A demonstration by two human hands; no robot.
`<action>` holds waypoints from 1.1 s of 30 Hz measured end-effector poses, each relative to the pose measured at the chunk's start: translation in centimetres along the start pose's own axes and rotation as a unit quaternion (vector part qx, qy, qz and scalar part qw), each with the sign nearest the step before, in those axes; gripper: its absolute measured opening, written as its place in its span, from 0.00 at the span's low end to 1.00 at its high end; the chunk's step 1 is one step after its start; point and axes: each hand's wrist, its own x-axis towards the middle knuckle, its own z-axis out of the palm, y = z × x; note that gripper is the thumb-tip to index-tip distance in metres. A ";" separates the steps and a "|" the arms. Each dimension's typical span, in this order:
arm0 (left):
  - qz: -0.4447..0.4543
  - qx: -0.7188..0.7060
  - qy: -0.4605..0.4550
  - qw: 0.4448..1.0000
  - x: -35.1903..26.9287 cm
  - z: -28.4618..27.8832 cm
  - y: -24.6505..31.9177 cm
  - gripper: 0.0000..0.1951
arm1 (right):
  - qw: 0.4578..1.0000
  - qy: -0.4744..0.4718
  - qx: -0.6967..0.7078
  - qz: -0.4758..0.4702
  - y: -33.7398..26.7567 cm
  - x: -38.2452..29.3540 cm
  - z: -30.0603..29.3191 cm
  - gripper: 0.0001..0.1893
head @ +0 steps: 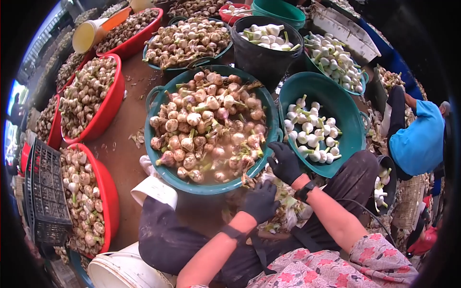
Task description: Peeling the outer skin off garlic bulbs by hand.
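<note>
Both of my hands wear dark gloves. My left hand [260, 202] is over a heap of garlic skins and leaves [284, 212], just below the near rim of a green tub [212, 190]; its fingertips touch the peelings, and whether it holds something is hidden. My right hand [285, 163] is curled at the gap between that tub and a second green tub [345, 108]; I cannot tell what lies in its fingers. Unpeeled garlic bulbs [194, 118] fill the first tub, partly in muddy water. Peeled white garlic bulbs [311, 135] lie in the second.
Red tubs [114, 201] of unpeeled garlic line the left, beside a black plastic crate [48, 190]. A black bucket [257, 59] of white bulbs stands beyond the tubs. A white bucket [122, 270] is at the lower left. A person in a blue shirt [419, 136] sits at the right.
</note>
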 end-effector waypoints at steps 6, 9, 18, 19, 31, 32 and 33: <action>-0.026 0.060 -0.164 0.984 1.1 7.9 -0.7 0.29 | 0.989 0.068 -0.021 0.130 0.3 -7.0 5.1 0.24; -0.096 -0.041 -0.331 0.938 0.8 7.8 -2.7 0.26 | 0.940 -0.264 -0.147 0.157 -0.4 -11.1 8.3 0.29; -0.163 -0.085 -0.339 0.923 -1.9 11.1 -8.3 0.26 | 0.881 -0.461 0.011 0.107 -1.0 -9.9 11.1 0.28; -0.149 -0.082 -0.320 0.932 -1.2 9.8 -7.4 0.24 | 0.883 -0.457 0.007 0.108 -0.1 -9.7 10.4 0.28; -0.125 0.041 -0.157 0.979 0.4 -4.7 -3.6 0.27 | 0.970 -0.215 0.013 0.108 -1.1 -4.2 -6.1 0.15; -0.142 0.040 -0.124 0.981 -0.2 -5.8 -3.6 0.27 | 0.974 -0.203 0.028 0.094 -1.6 -4.0 -7.4 0.14; -0.160 0.037 -0.091 0.982 -0.8 -6.7 -3.7 0.26 | 0.977 -0.191 0.043 0.079 -2.4 -3.7 -8.9 0.14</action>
